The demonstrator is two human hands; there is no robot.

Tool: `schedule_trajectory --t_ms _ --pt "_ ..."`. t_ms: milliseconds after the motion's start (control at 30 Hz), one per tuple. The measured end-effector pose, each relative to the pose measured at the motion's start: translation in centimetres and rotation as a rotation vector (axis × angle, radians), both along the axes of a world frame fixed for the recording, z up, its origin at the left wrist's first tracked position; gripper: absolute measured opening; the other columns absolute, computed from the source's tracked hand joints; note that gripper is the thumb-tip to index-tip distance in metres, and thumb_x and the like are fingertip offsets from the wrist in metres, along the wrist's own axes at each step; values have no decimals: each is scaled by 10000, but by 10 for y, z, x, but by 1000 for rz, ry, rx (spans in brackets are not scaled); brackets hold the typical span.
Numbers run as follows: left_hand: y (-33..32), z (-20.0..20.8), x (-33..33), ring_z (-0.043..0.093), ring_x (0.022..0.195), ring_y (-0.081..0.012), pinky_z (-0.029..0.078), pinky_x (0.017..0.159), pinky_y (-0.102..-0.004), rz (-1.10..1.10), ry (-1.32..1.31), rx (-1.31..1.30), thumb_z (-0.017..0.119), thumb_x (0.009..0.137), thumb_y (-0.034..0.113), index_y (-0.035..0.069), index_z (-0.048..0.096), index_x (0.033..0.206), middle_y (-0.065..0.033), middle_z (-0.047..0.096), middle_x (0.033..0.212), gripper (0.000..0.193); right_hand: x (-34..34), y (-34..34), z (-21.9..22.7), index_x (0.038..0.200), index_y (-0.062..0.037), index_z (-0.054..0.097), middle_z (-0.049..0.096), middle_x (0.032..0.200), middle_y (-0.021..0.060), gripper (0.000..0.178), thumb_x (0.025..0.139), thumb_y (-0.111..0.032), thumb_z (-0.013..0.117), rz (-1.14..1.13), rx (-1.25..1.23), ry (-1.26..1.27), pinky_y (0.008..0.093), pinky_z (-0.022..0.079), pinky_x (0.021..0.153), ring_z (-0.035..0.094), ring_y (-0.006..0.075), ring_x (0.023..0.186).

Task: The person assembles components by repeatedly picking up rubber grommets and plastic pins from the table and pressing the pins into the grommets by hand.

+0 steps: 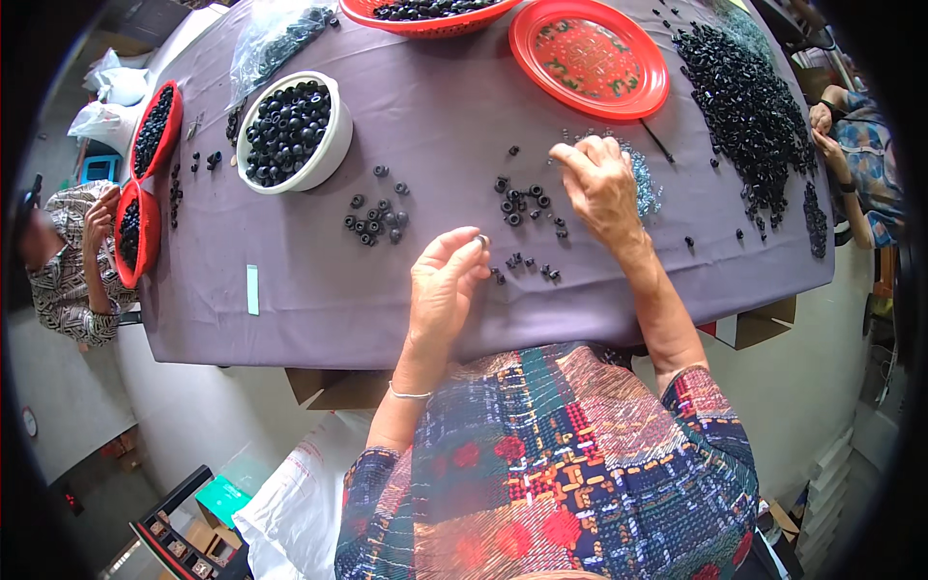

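My left hand (pixel 448 280) pinches a small dark round cap (pixel 482 241) between thumb and fingertips, above the near part of the table. My right hand (pixel 601 188) is over the left side of a pile of small clear bluish pieces (pixel 642 184). Its fingers are bent together, and whatever they hold is too small or hidden to make out. Between the hands lie loose black caps (pixel 514 205) and a row of smaller black parts (pixel 522 261). Left of my left hand is another cluster of black caps (pixel 372 224).
A white bowl (pixel 333 145) of black caps stands at the left, near red baskets (pixel 145 237). Farther back are a red basket (pixel 435 24), a red plate (pixel 633 68) and a plastic bag (pixel 266 48). Black parts (pixel 744 106) are heaped at right. People sit at both sides.
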State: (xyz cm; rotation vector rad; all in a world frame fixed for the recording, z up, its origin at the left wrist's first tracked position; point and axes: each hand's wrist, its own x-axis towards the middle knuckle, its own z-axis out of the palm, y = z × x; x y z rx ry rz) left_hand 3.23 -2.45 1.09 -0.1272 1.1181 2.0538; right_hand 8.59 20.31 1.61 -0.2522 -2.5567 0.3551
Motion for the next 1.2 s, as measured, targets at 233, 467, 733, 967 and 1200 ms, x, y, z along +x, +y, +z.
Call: schedule_trajectory --t_ms 233,467,733,967,1200 --pt "-4 2 2 614 788 -120 510 651 -232 -19 -14 -11 633 844 39 16 605 1025 -74 645 922 184 -16 15 -8 865 -99 617 538 832 25 138 734 -89 662 123 232 -158 373 422 716 515 232 828" --pt "-3 -2 0 629 808 -122 544 678 -241 -108 -233 182 602 868 43 23 571 1073 -90 634 980 208 14 -19 25 869 -16 611 591 795 35 69 813 -13 651 192 -688 -81 213 446 636 542 87 683" --pt "7 15 12 614 813 -129 518 670 -234 -148 -302 226 607 872 70 29 570 1081 -89 627 973 217 42 -47 36 937 22 620 629 843 44 112 831 -3 642 288 -1577 -108 204 469 669 568 80 751" --pt "5 18 17 618 824 -131 524 675 -237 -165 -264 262 602 877 65 26 567 1101 -85 627 980 230 47 -54 39 930 24 609 633 853 48 113 824 10 644 297 -1646 -102 202 472 672 575 79 751" --pt "4 19 20 619 800 -145 522 663 -254 -153 -268 244 611 870 58 19 589 1060 -82 635 932 195 49 -61 40 924 18 607 628 853 35 98 830 20 634 307 -1599 -90 201 482 718 589 78 787"
